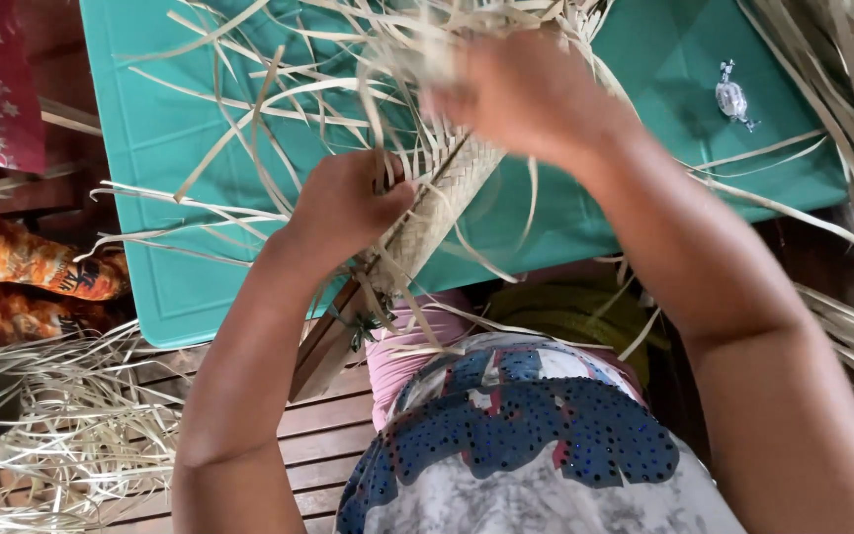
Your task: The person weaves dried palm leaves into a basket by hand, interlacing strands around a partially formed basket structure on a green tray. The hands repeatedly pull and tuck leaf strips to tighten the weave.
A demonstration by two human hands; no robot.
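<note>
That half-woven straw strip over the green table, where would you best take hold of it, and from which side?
Probably on the finished woven band, the firm flat part, not the loose strands fanning out above. Come from the left edge, where the left hand already clamps it, pinching across its flat width. The blurred right hand works the loose ends over the green table.
</note>
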